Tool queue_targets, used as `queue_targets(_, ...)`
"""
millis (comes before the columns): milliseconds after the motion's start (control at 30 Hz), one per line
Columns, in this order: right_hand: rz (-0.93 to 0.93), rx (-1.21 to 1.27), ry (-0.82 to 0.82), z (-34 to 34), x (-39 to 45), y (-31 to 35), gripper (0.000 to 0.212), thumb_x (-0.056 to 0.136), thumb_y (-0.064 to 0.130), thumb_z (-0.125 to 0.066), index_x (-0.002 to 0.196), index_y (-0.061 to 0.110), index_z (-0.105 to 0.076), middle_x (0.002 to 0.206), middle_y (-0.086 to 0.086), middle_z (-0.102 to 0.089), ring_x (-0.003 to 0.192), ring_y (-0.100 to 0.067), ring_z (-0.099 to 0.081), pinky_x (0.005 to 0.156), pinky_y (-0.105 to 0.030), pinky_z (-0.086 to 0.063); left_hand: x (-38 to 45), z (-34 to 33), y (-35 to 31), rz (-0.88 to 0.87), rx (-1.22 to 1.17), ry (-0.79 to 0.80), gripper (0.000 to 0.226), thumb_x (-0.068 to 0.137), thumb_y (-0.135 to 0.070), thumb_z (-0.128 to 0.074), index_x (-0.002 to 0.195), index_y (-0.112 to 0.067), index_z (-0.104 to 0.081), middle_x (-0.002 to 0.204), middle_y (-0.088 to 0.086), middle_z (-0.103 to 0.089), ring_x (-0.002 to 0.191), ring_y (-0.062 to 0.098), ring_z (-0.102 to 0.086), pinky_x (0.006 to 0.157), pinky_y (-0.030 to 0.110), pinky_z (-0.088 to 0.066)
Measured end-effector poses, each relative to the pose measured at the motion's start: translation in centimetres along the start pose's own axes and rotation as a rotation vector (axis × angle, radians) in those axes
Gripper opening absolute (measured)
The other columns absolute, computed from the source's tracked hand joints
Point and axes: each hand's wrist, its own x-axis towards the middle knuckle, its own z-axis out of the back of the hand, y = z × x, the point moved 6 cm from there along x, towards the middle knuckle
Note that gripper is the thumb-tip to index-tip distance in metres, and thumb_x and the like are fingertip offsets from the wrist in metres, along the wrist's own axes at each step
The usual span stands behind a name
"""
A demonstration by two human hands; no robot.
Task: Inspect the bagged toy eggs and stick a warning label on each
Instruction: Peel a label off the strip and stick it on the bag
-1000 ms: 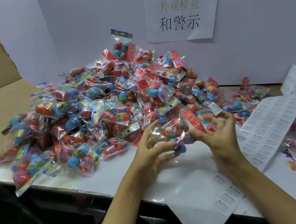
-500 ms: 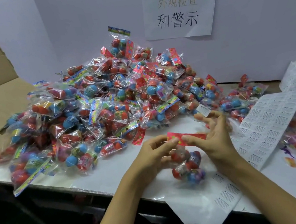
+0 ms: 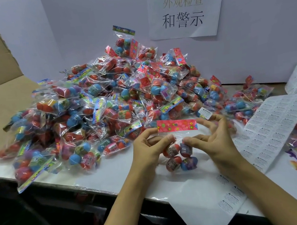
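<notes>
Lifted higher since half a second back, and turned flat to the camera with the red header now level across the top: bag [image 3: 179, 147] held up between both hands, above the table [image 3: 114, 175] edge, just in front of the pile [image 3: 105, 103]. Behind, heaped high against the wall and spilling toward the cardboard on the left. Off to the right, sheet [image 3: 272, 130] of printed warnings trailing from a roll, a few finished-looking bags lying past it. Then left hand [image 3: 149, 150], thumb and forefinger pinching the film under the header's left end. Right hand [image 3: 213, 139], thumb pressed to the film near the middle, fingers curled behind the header's right end. Smallest last: label [image 3: 206, 112], peeled and riding on a right fingertip, not yet stuck down. Risks, as a judgement: could fold onto itself or catch the wrong bag in the heap, so close behind; could land crooked or wrinkled on slack, slippery film bulging over four eggs; could slip the whole bag from two light pinches. Inspection easily rushed too, with glare on the film hiding a flaw.
</notes>
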Motion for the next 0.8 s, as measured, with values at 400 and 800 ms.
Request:
queue_targets(400, 0.037, 0.167, -0.058, 0.4, 0.2, -0.1, 0.081, 0.057, 0.013, -0.088, 0.118, 0.036, -0.039, 0.137, 0.005, -0.053, 0.091, -0.025, -0.075, 0.086, -0.036, -0.06, -1.1, -1.9, 0.1, 0.078, 0.102, 0.23, 0.003, 0.087, -0.015, -0.078, 0.088, -0.015, -0.081, 0.091, 0.016, -0.076, 0.083, 0.025, -0.071, 0.077, 0.034, -0.057)
queue_targets(800, 0.052, 0.177, -0.149, 1.1, 0.4, 0.0, 0.077, 0.06, 0.013, -0.088, 0.115, 0.038, -0.04, 0.137, 0.001, -0.053, 0.101, -0.018, -0.074, 0.082, -0.03, -0.059, -1.3, -2.0, 0.8, 0.103, 0.259, 0.3, 0.055, 0.073, -0.027, -0.091, 0.121, -0.034, -0.067, 0.111, 0.008, -0.075, 0.104, 0.026, -0.074, 0.093, 0.036, -0.059)
